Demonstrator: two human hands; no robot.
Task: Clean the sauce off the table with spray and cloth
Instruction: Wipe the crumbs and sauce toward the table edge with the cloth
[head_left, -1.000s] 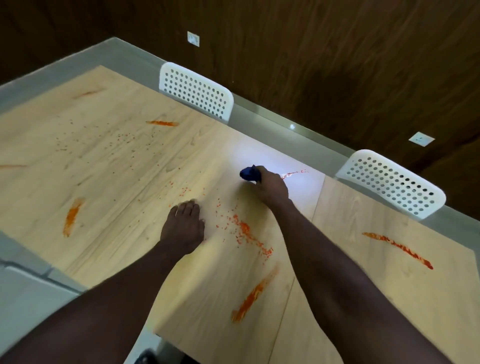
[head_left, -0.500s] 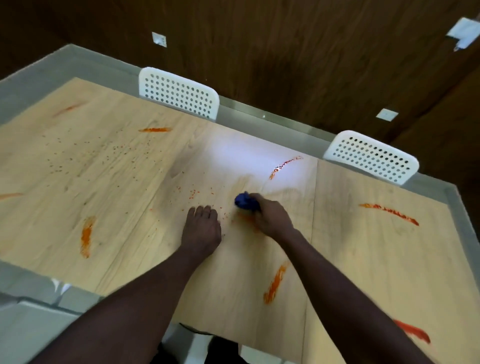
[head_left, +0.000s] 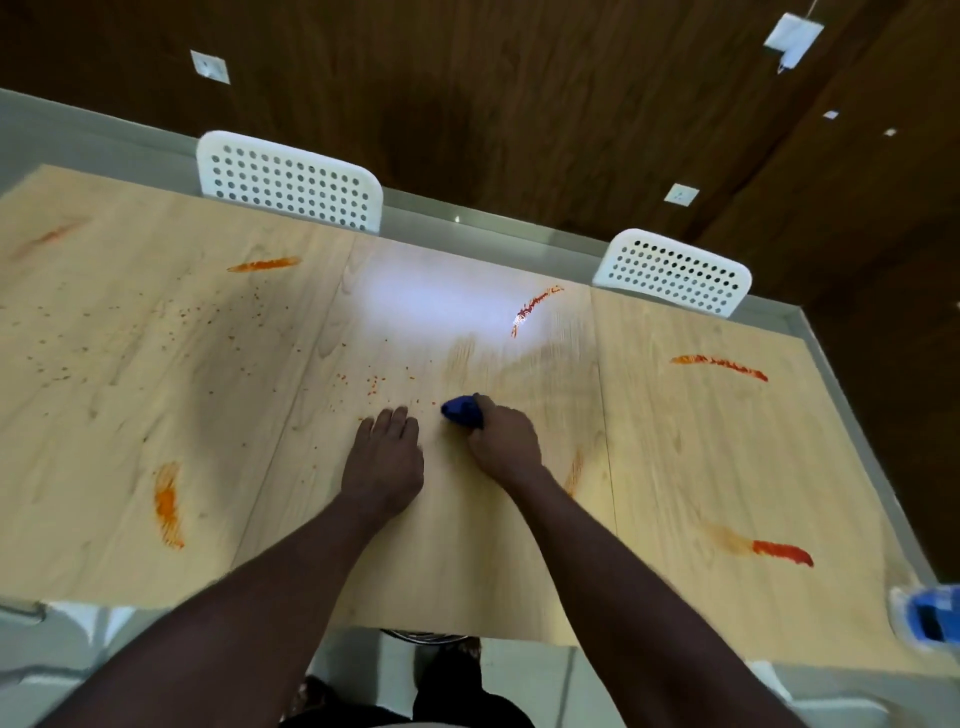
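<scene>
The right hand (head_left: 501, 441) bunches a blue cloth (head_left: 461, 410) against the table (head_left: 156, 364), fingers curled around it. The left hand (head_left: 384, 460) lies flat (fingers together), sauce specks (head_left: 371, 384) just beyond its fingertips.

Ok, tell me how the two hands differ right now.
The left hand lies flat and open on the table, fingers stretched forward and holding nothing; the right hand is curled shut around a blue cloth. The left hand rests among small sauce specks, while the right hand presses the cloth onto the wood just beside them. Both rest on the middle tabletop panel, close together, bare-armed.
</scene>
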